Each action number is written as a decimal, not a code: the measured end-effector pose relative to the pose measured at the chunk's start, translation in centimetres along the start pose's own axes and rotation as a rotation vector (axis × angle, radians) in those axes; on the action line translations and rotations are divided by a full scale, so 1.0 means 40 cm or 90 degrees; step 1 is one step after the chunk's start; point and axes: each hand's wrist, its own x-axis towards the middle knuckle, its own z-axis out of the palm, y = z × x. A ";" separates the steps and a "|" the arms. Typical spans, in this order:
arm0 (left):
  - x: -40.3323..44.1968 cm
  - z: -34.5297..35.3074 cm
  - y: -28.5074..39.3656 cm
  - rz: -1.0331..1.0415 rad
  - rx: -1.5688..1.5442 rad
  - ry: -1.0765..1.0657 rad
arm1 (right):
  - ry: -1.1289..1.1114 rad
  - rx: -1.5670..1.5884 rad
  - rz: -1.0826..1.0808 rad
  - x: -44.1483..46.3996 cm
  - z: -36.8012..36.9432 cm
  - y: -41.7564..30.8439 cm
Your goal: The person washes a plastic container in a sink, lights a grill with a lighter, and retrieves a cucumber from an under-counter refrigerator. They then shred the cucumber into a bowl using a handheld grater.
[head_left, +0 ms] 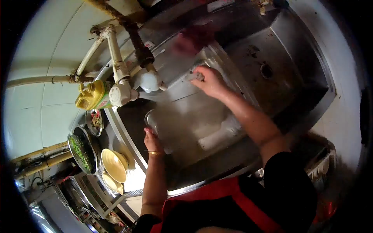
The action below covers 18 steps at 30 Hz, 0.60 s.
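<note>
My right hand [211, 80] is closed around a small grey scrubber [193, 77], near the far rounded corner of a large, see-through, rectangular container. The container [182, 105] lies in the left sink basin; blur and water hide parts of its outline. At its left rim is my left hand [152, 142], with a yellow bangle at the wrist and the fingers curled over the edge. A whitish patch [219, 136] shows at the container's near side, but I cannot tell whether it is an object or a reflection.
A second metal basin [252, 46] with a drain is at the right. White pipes and a tap [149, 81] overhang the left side. A yellow jug [93, 95], a colander with greens [80, 153] and yellow bowls [114, 165] stand left. Something dark red [192, 39] lies at the back.
</note>
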 end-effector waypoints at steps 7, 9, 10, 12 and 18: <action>-0.017 0.148 0.055 0.159 0.039 0.134 | 0.109 -0.010 -0.406 -0.078 0.233 -0.133; -0.026 0.127 0.081 0.114 -0.015 0.141 | -0.056 -0.143 -0.180 0.004 0.206 -0.067; -0.018 0.106 0.079 0.119 -0.014 0.165 | 0.098 -0.068 -0.203 0.042 0.222 0.029; -0.019 0.102 0.089 0.114 -0.045 0.163 | 0.210 -0.075 -0.129 0.125 0.209 0.218; -0.005 0.161 0.044 -0.073 -0.032 0.161 | 0.208 0.074 -0.020 0.050 0.322 0.173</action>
